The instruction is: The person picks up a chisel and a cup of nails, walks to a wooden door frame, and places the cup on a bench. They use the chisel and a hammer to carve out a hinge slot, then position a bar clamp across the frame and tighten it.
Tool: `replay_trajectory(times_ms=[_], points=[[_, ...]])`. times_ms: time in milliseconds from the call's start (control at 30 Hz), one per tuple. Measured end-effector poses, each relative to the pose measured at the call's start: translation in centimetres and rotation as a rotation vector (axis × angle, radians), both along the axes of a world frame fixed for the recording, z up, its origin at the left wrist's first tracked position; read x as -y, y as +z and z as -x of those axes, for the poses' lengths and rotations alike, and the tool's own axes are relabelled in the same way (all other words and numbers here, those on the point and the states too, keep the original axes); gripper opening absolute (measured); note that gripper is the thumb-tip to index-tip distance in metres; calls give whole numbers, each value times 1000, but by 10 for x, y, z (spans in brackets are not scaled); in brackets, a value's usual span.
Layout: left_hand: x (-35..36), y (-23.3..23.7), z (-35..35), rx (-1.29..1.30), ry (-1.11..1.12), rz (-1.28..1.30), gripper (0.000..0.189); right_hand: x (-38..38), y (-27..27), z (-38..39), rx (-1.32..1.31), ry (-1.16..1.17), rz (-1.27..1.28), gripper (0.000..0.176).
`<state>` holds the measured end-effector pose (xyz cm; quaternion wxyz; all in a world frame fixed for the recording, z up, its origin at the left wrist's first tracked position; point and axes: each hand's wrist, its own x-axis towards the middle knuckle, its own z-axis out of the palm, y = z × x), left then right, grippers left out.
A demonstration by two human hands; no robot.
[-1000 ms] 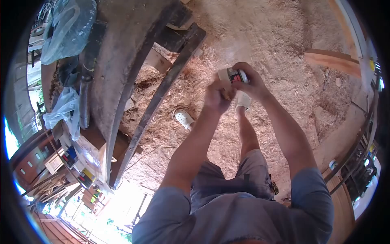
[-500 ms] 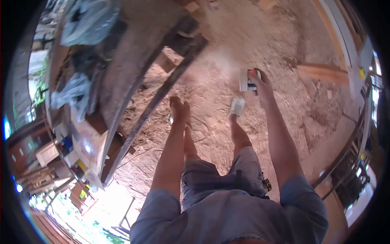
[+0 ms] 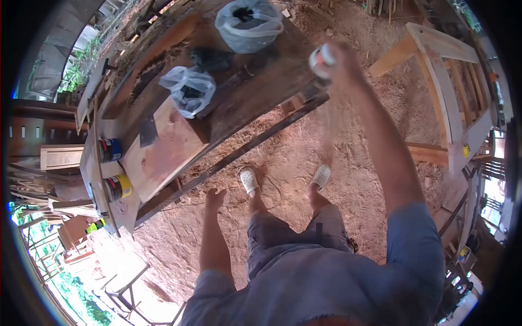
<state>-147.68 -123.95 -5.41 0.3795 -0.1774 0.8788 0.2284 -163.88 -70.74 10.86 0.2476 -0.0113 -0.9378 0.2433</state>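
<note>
My right hand is raised by the right end of the workbench, wrapped round a small can with a whitish body and a patch of red. Motion blurs the can, so its label cannot be read. Low on the other side, my left hand hangs over the ground with thumb and fingers apart, holding nothing. It is nearest to the bench's front edge and a wide wooden board lying on top.
Two plastic bags, a larger one and a smaller one, sit on the bench. A blue-labelled can and a yellow-labelled can stand at its left end. A wooden frame leans at right. Sawdust covers the ground.
My right hand has lifted the can up and forward to the bench's end. My left hand has dropped back toward me. The view has turned, bringing more of the bench into sight.
</note>
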Motion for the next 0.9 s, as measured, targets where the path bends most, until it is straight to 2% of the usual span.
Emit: replay_trajectory(times_ms=[33, 67, 100, 167, 200, 233, 267, 300, 333, 400, 433, 467, 500, 567, 633, 667, 700, 733, 767, 800, 833, 867, 900], points=[[5, 4, 8, -22, 57, -11, 75, -16, 27, 10, -107, -109, -10, 47], [48, -46, -5, -119, -23, 36, 68, -17, 56, 16, -198, -213, -10, 51], [69, -51, -16, -106, -23, 32, 68, 0, 81, 7, -185, -213, -17, 51], [99, -59, -11, -24, 47, -66, 65, 41, 131, -7, -352, -313, 609, 59], [118, -79, -12, -37, -73, -53, 62, 39, 95, -4, -522, -279, 326, 59], [137, -99, -13, -56, -191, -37, 60, 28, 34, 1, -372, -252, 40, 59], [129, -73, -2, 45, -207, -38, 53, 19, -5, -6, -14, -263, -15, 59], [129, -50, -1, 51, -136, -109, 38, 2, -20, -11, 301, -284, 50, 59], [129, -27, 1, 59, -65, -179, 22, 16, 1, -15, 291, -273, 43, 59], [111, 33, 26, 116, -19, -235, 23, 37, 53, -18, -103, -358, 1, 57], [99, 68, 39, 196, 10, -280, 23, 44, 54, -21, -103, -358, -1, 57], [87, 96, 53, 182, -122, -240, 27, 49, 50, -22, -289, -358, -16, 57], [75, 118, 65, 181, -125, -235, 27, 53, 41, -26, -472, -360, -28, 56], [42, 153, 92, 138, -81, -496, 30, 52, -8, -34, 294, -335, -35, 69], [5, 181, 117, 49, -90, -757, 31, 53, -3, -36, 311, -416, 110, 74], [-10, 179, 135, -77, -190, -774, 31, 50, -11, -38, 316, -408, 116, 74], [-24, 175, 151, -202, -288, -785, 30, 49, -26, -42, 153, -415, 404, 70], [-43, 168, 163, -338, -210, -787, 29, 47, -41, -48, -13, -417, 692, 66], [-65, 163, 171, -475, -136, -782, 29, 45, -51, -62, 94, -427, 1008, 55], [-100, 185, 176, -585, -123, -802, 26, 44, -59, -81, 201, -432, 1325, 45], [-134, 206, 177, -690, -112, -823, 24, 48, -64, -100, 214, -411, 1581, 42], [-154, 207, 179, -690, -117, -813, 24, 51, -66, -118, 219, -381, 1832, 42], [-173, 207, 186, -471, -80, -842, 23, 52, -70, -133, 216, -392, 1909, 43]])
